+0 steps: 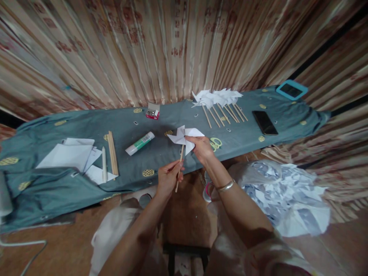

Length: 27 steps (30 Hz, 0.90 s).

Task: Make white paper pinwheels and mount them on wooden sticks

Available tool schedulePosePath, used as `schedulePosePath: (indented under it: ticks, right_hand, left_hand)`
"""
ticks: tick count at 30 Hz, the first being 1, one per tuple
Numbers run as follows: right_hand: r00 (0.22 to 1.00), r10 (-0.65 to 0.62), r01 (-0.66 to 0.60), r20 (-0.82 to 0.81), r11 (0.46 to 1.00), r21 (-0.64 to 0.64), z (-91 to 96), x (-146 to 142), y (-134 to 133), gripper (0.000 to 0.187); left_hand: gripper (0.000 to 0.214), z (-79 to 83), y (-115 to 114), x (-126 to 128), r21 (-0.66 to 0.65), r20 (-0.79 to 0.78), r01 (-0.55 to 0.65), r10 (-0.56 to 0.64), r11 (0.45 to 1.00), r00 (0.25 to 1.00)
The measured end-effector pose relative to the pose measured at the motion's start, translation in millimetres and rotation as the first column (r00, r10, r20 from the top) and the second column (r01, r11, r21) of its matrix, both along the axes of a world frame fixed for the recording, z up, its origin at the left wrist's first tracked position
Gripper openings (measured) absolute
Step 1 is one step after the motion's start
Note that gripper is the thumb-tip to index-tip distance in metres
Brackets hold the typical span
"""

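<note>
A white paper pinwheel (184, 137) on a thin wooden stick (179, 168) is held up over the front edge of the blue-grey cloth-covered table (51, 184). My left hand (168, 177) pinches the stick near its lower part. My right hand (202, 148) grips the folded paper head from the right, fingers closed on it. Both hands hover just in front of the table, over my lap.
Several finished pinwheels (218, 101) lie at the back right. A glue stick (140, 143), staple box (152, 111), spare sticks (112, 155), paper sheets (69, 155), scissors (215, 143), a phone (265, 122) and a blue-cased device (291, 89) are on the table. A bag of paper scraps (284, 195) sits at my right.
</note>
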State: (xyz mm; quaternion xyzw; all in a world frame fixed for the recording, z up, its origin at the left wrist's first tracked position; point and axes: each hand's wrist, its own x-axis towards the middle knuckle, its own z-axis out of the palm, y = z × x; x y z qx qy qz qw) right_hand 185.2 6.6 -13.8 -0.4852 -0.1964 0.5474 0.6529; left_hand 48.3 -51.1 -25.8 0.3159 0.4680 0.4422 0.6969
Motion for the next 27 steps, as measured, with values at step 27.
schedulePosePath:
  ticks: [27]
  right_hand:
    - [1.0,-0.013,0.013,0.025,1.0,-0.014,-0.5,-6.7,-1.3,0.021]
  left_hand:
    - [0.046,1.4,-3.1,-4.2,0.018,-0.047,0.014,-0.013,1.0,0.999]
